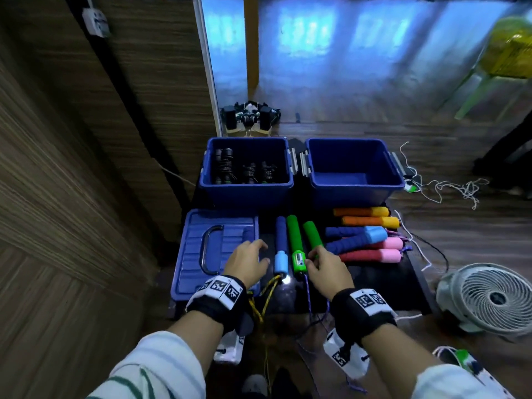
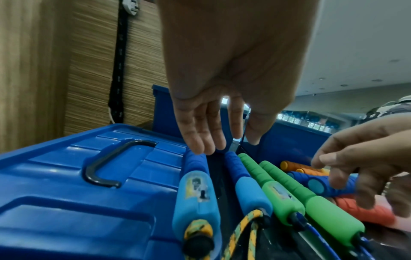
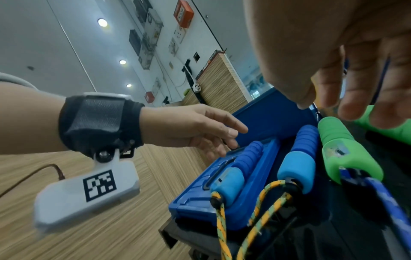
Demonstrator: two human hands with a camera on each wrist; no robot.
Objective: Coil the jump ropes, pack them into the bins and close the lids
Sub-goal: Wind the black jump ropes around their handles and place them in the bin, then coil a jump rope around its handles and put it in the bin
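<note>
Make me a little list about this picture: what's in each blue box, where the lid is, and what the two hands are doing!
left bin: black coiled ropes inside
right bin: looks empty
lid: flat on the table, in front of the left bin
left hand: open, over a blue handle on the lid's edge
right hand: open, fingers at the green handles
other ropes: orange, blue, pink handles, uncoiled

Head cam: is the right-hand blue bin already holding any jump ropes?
No. The right blue bin shows only its bare floor, while the left blue bin holds dark coiled ropes.
</note>
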